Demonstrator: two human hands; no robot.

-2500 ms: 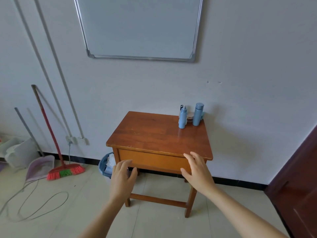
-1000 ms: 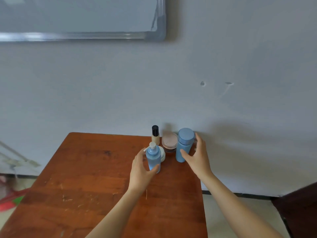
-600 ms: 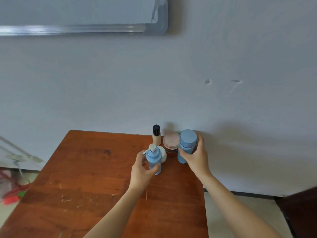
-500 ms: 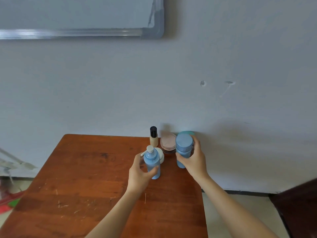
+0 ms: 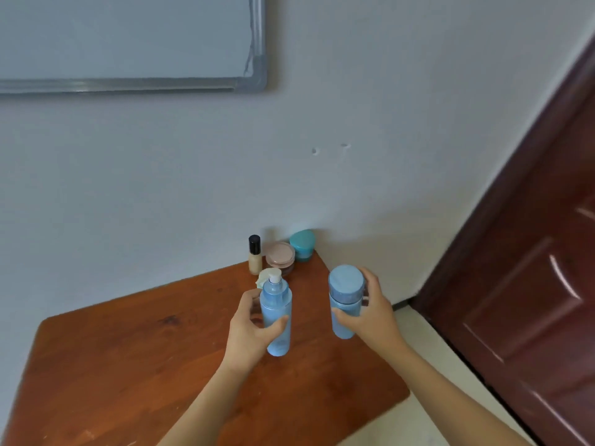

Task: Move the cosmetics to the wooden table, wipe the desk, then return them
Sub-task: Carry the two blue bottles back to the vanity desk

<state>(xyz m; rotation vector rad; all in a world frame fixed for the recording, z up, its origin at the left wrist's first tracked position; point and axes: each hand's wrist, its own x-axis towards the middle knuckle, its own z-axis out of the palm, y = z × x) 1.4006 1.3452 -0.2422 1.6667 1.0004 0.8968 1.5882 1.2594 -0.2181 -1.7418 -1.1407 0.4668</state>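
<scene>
A whiteboard (image 5: 128,43) hangs on the wall and a dark red door (image 5: 531,268) stands at right. At the wooden table's (image 5: 128,365) far corner stand a black-capped foundation bottle (image 5: 255,256), a pink-lidded jar (image 5: 280,256) and a teal-lidded jar (image 5: 302,245). Nearer, over the tabletop, the left hand (image 5: 249,333) grips an upright blue pump bottle (image 5: 276,312), and the right hand (image 5: 370,313) grips a blue round-capped bottle (image 5: 345,296).

Home-like room: wall-hung whiteboard (image 5: 128,37), small wooden table (image 5: 128,365) bearing cosmetics (image 5: 279,255), dark panelled door (image 5: 531,284).
</scene>
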